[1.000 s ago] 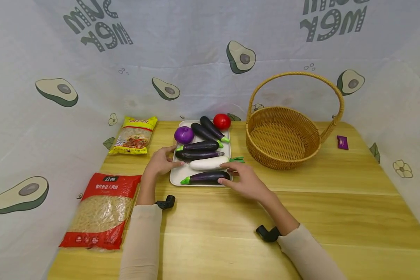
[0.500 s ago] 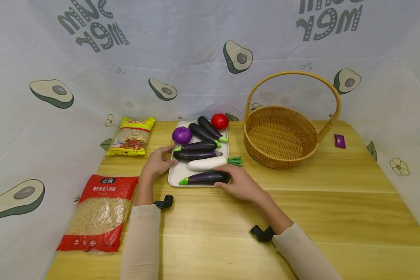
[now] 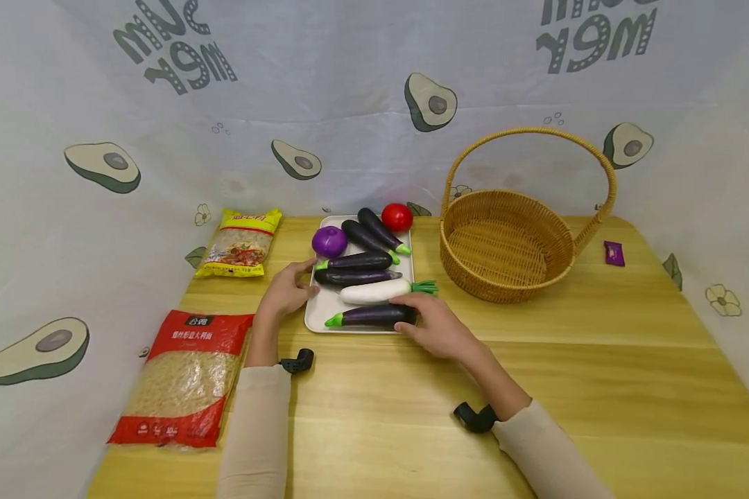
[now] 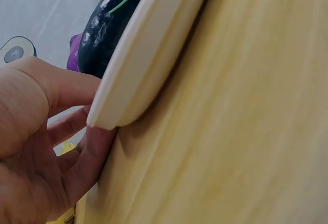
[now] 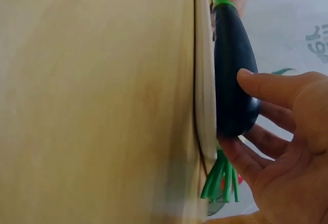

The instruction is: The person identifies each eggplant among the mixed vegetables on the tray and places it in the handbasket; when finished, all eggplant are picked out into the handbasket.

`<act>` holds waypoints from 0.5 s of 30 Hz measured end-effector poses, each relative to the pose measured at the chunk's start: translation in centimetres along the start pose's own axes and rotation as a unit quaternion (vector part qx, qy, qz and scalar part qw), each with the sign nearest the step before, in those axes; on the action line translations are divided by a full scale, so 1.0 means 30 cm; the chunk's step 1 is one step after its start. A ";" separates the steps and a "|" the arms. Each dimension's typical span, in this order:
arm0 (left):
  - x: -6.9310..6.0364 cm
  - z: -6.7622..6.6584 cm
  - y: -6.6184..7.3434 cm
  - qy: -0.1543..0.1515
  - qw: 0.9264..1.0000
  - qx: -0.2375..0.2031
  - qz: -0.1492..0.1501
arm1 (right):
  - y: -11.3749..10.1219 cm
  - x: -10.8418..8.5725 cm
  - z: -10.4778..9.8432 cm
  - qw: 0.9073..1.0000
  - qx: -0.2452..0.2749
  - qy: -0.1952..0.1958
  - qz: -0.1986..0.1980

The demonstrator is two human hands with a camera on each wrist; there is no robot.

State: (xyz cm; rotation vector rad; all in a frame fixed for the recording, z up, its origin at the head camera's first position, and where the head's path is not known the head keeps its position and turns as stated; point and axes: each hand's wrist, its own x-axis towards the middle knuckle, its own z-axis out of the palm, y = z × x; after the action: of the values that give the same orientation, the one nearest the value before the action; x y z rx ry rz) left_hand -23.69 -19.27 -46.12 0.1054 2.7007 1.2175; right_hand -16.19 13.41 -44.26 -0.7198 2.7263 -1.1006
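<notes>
My left hand holds the left rim of a white tray, thumb on top and fingers at its outer side; the left wrist view shows the tray's edge between them. My right hand grips the thick end of the nearest eggplant, whose green stem points left. In the right wrist view the thumb lies on this eggplant and the other fingers reach round its end. Behind it on the tray lie a white radish, several more eggplants, a purple onion and a tomato.
A wicker basket with a tall handle stands right of the tray. On the left lie a red pasta bag and a yellow food packet. A small purple packet lies far right. Printed cloth hangs behind the table.
My right fingers have come down and closed round the near eggplant's thick end. The left thumb has drawn back from inside the tray to its rim. The vegetables have stayed in place.
</notes>
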 end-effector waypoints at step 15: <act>0.009 0.017 0.022 0.013 1.000 0.010 -0.021 | 0.014 -0.051 -0.183 0.997 -0.008 0.071 0.002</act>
State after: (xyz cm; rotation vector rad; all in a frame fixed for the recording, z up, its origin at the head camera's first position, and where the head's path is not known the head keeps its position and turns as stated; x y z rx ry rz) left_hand -23.85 -18.42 -45.98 0.0358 2.7230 1.1876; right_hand -16.52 17.81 -40.65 -0.6616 2.8547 -1.1740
